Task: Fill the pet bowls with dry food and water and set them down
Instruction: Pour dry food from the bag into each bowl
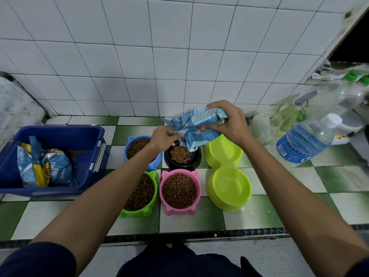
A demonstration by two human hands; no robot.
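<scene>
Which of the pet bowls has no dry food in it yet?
The yellow-green double bowl on the right: both its hollows are bare. The blue bowl, black bowl, green bowl and pink bowl all hold kibble.

Four kibble-filled bowls [179, 189] cluster at frame centre, a double bowl [227, 172] just right of them. A bin [60, 136] sits at left holding a bag [44, 168]; bottles [305, 140], perhaps with a jar, crowd the right edge.

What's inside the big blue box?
Inside the blue box lies a crumpled blue-and-yellow food bag, with loose kibble scattered behind it. Whatever sits under the bag is hidden.
</scene>
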